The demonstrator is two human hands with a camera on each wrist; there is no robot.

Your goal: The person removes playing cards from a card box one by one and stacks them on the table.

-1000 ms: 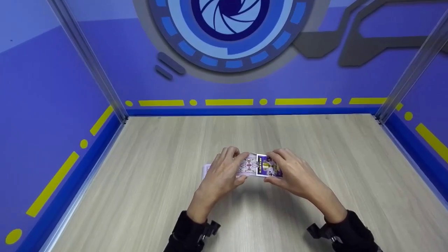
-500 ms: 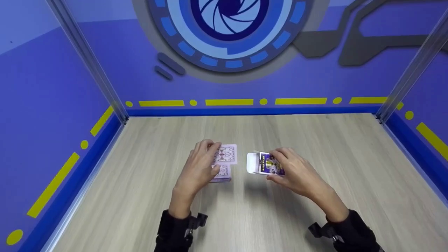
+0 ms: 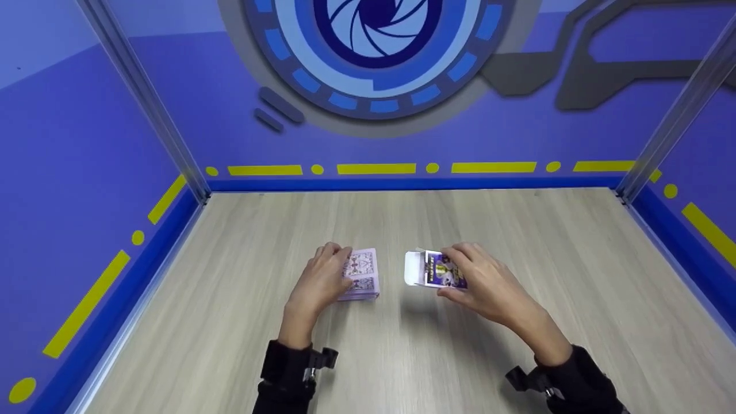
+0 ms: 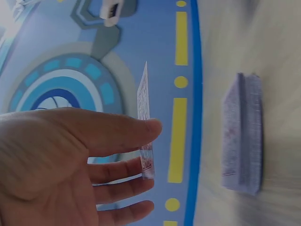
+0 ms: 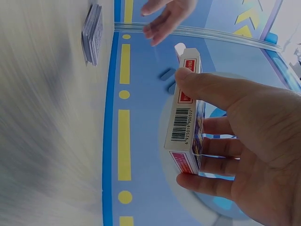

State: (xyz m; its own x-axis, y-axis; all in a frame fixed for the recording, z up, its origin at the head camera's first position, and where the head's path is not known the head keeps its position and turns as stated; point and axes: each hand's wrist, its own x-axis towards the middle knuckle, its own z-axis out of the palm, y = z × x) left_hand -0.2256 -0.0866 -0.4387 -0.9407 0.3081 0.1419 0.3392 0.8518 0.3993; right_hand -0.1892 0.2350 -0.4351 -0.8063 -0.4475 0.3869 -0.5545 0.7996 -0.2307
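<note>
Between its thumb and fingers, my left hand (image 3: pixel 319 279) pinches a thin playing card (image 4: pixel 144 103) with a patterned back, seen nearly edge-on in the left wrist view. The card is close above a deck of playing cards (image 4: pixel 242 136) lying on the table, and overlaps it in the head view. To the right, my right hand (image 3: pixel 486 282) grips a purple and white card box (image 5: pixel 186 108) by its long edges, above the table. Its white end flap (image 3: pixel 412 268) stands open towards the left hand. A barcode shows on the box's side; the inside is hidden.
The wood-grain table (image 3: pixel 259 230) is bounded by a blue printed back wall (image 3: pixel 374 152) and side walls with yellow marks. Metal posts (image 3: pixel 146 98) stand at the back corners. A black wrist mount (image 3: pixel 293 368) sits on each forearm.
My left hand has moved left from the box with the card, uncovering the open flap and the deck, then lowered the card nearer the deck. The right hand is almost still.
</note>
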